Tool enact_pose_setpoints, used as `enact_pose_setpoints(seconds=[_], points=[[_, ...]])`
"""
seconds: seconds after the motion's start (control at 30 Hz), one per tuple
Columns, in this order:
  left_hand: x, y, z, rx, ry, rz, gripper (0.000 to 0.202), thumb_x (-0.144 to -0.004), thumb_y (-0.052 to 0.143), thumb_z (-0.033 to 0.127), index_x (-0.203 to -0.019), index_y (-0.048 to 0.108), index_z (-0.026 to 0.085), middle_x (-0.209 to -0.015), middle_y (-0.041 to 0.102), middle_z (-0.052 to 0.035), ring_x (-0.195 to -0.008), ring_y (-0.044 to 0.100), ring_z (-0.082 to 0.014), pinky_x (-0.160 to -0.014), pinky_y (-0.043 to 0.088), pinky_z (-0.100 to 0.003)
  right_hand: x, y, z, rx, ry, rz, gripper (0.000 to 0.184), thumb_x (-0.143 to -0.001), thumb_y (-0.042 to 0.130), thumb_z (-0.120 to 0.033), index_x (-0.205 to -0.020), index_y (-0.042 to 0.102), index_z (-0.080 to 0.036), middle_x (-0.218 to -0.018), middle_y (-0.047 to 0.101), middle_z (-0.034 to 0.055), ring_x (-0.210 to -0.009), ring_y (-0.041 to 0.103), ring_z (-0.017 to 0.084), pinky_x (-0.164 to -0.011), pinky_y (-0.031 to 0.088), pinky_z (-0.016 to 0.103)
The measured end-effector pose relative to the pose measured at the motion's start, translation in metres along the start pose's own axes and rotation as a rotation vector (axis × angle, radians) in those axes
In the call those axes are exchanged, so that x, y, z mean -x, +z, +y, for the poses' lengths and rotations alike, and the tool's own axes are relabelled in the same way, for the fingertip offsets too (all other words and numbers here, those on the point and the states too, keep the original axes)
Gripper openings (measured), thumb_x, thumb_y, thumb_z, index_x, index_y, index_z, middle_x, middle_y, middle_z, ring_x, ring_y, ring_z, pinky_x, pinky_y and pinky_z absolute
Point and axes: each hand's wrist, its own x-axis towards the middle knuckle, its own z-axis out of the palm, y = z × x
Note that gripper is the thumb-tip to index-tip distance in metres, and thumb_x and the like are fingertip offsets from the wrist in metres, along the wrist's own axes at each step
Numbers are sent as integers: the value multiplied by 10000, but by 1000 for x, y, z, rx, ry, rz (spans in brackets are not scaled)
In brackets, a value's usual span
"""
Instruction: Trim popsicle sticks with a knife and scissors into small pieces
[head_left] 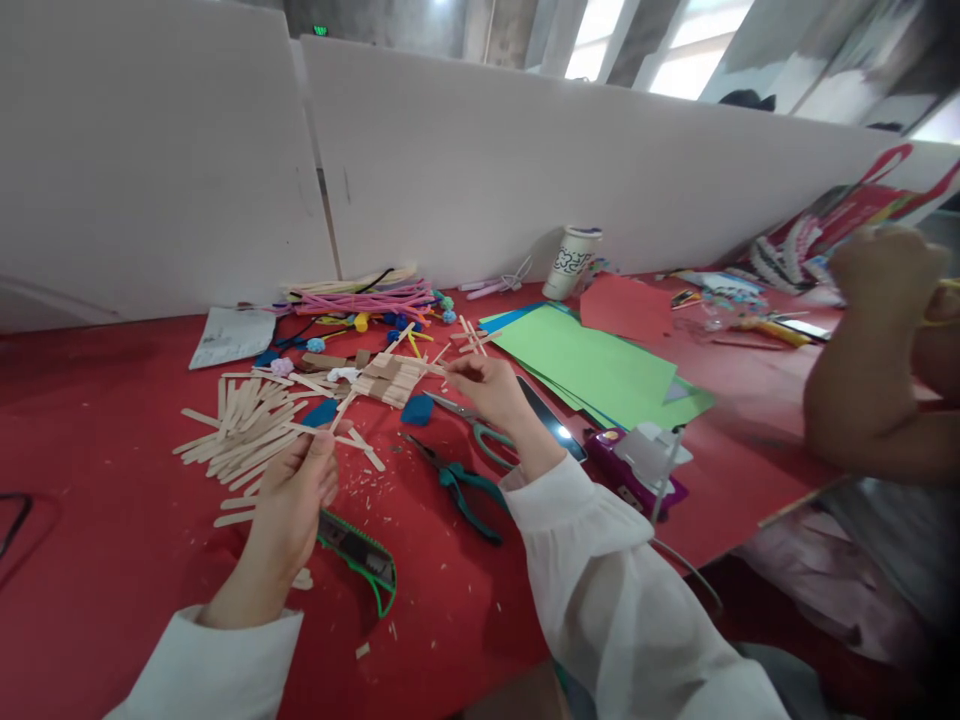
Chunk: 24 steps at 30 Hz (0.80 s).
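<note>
My left hand (pixel 296 490) is closed in a pinch on the lower end of a thin wooden craft stick. The stick runs up to a small craft-stick panel (pixel 401 385) with a brown strip across it. On the panel's right side, my right hand (pixel 484 390) has its fingertips pinched around a stick end there. Loose craft sticks (pixel 247 430) lie piled beside my left hand. A green utility knife (pixel 360 555) rests near my left wrist. Teal-handled pliers (pixel 457 485) and scissors (pixel 484 430) lie below my right hand.
Behind are pink pipe cleaners (pixel 367 300) and a patterned cup (pixel 572 262). Green paper (pixel 592 355), a phone (pixel 551 415) and a purple device (pixel 634 470) with a cable lie to the right. Another person's arm (pixel 862 370) leans on the red table (pixel 450 620).
</note>
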Motion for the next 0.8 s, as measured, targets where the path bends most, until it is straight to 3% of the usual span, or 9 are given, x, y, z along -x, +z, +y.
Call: enact_pose_setpoints(seconds=[0.27, 0.4, 0.53, 0.67, 0.8], points=[[-1, -3, -4, 47, -7, -12, 375, -574, 767, 420, -772, 636, 130, -436, 332, 102, -386, 330, -18, -371, 297, -123, 12, 15, -14, -359, 84, -186, 194, -671, 621, -340, -740, 618, -158, -627, 569, -39, -537, 480, 67, -549, 401, 220], [-1, -3, -4, 115, -28, -31, 357, -563, 787, 380, -796, 660, 141, -468, 414, 82, -487, 482, -60, -514, 465, -174, 19, 22, -23, -444, 96, -259, 168, -657, 637, -328, -710, 622, -170, -612, 572, -41, -534, 500, 69, -556, 414, 223], [-1, -3, -3, 209, -94, -78, 372, -535, 809, 355, -802, 678, 133, -489, 464, 66, -554, 527, -86, -588, 517, -221, 27, 26, -34, -524, 152, -313, 146, -643, 654, -297, -719, 622, -176, -591, 559, -49, -521, 492, 68, -548, 413, 223], [-1, -4, -3, 252, -129, -99, 251, -626, 756, 292, -793, 673, 126, -572, 542, 30, -587, 544, -96, -593, 528, -241, 33, 29, -41, -553, 191, -347, 180, -643, 662, -315, -731, 602, -171, -588, 541, -52, -507, 463, 63, -525, 376, 219], [-1, -4, -3, 264, -165, -92, 126, -759, 613, 221, -801, 660, 112, -627, 578, -3, -580, 546, -95, -539, 503, -206, 36, 32, -41, -548, 141, -331, 206, -659, 655, -341, -754, 597, -168, -593, 516, -57, -517, 437, 64, -531, 351, 225]])
